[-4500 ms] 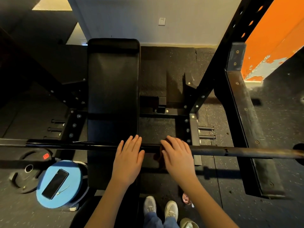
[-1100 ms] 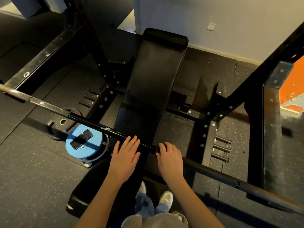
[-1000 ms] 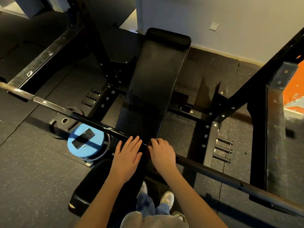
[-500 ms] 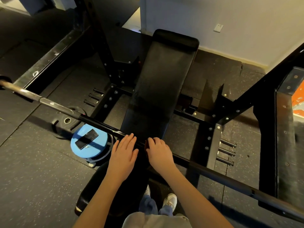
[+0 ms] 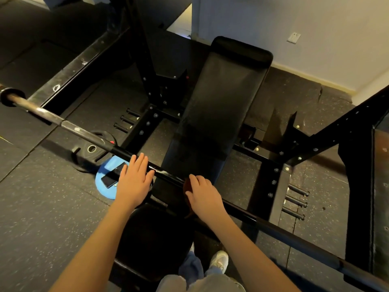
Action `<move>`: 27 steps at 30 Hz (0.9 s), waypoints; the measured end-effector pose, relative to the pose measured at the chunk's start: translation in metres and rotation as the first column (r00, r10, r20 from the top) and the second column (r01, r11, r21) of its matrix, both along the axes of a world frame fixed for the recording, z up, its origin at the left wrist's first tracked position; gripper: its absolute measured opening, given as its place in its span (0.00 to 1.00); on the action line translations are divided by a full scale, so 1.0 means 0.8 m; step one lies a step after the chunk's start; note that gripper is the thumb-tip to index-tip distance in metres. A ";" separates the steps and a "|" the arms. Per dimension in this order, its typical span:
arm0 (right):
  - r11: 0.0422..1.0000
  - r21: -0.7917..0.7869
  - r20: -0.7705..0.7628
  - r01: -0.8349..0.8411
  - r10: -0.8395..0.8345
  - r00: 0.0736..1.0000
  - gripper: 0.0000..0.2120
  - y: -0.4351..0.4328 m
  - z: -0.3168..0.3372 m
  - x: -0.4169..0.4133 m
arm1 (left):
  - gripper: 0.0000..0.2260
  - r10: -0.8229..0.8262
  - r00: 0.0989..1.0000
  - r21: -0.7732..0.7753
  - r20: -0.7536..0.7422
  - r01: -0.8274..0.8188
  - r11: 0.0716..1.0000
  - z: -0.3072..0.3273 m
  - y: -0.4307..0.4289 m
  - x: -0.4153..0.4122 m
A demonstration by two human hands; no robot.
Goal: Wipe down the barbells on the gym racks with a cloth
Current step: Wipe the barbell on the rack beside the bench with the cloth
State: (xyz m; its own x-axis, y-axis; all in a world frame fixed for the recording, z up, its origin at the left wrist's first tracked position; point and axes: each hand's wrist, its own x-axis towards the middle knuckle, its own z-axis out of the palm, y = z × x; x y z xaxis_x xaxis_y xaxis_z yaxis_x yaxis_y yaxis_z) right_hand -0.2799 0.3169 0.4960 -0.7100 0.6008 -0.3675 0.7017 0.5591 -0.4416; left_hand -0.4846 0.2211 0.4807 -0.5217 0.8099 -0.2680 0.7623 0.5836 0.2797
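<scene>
A long dark barbell (image 5: 88,137) runs across the rack from upper left to lower right, above the black bench (image 5: 221,106). My left hand (image 5: 133,182) lies flat on the bar, fingers straight and together, holding nothing. My right hand (image 5: 203,194) presses a dark reddish-brown cloth (image 5: 187,187) around the bar, just right of the left hand. Only a small edge of the cloth shows beside my fingers and under my palm.
Black rack uprights (image 5: 145,66) and a right-side safety rail (image 5: 379,186) frame the bench. On the floor at left a blue plate (image 5: 105,184) carries a phone (image 5: 110,178), beside a black weight plate (image 5: 90,148). Storage pegs (image 5: 294,201) stick out low right. My shoes (image 5: 219,260) are below.
My left hand has slid left along the bar, away from the right hand. The right hand with the cloth stays on the bar's middle. The view has turned further left.
</scene>
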 end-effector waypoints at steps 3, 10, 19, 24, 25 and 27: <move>0.999 0.015 -0.032 0.042 -0.041 0.999 0.29 -0.017 0.004 0.038 | 0.25 0.000 0.999 0.033 0.048 -0.001 0.999 -0.002 -0.003 -0.001; 1.000 -0.004 0.028 -0.003 0.003 1.000 0.26 0.002 -0.002 -0.035 | 0.23 -0.040 0.999 0.062 -0.005 0.040 0.997 -0.006 -0.007 -0.009; 0.992 0.100 0.035 0.072 -0.076 0.997 0.26 -0.024 -0.004 0.005 | 0.24 -0.079 0.996 0.024 -0.046 0.080 0.997 -0.015 0.008 -0.043; 0.998 0.058 0.032 0.011 -0.013 0.999 0.24 -0.006 -0.001 -0.067 | 0.24 -0.081 0.995 0.026 -0.062 0.083 0.996 -0.016 0.007 -0.042; 1.000 0.022 0.042 -0.003 0.002 0.999 0.24 -0.002 0.000 -0.077 | 0.24 -0.080 0.995 0.023 -0.066 0.082 0.996 -0.016 0.007 -0.041; 1.000 -0.001 0.045 0.001 -0.001 0.999 0.24 -0.003 -0.003 -0.075 | 0.24 -0.077 0.995 0.030 -0.067 0.079 0.996 -0.016 0.006 -0.041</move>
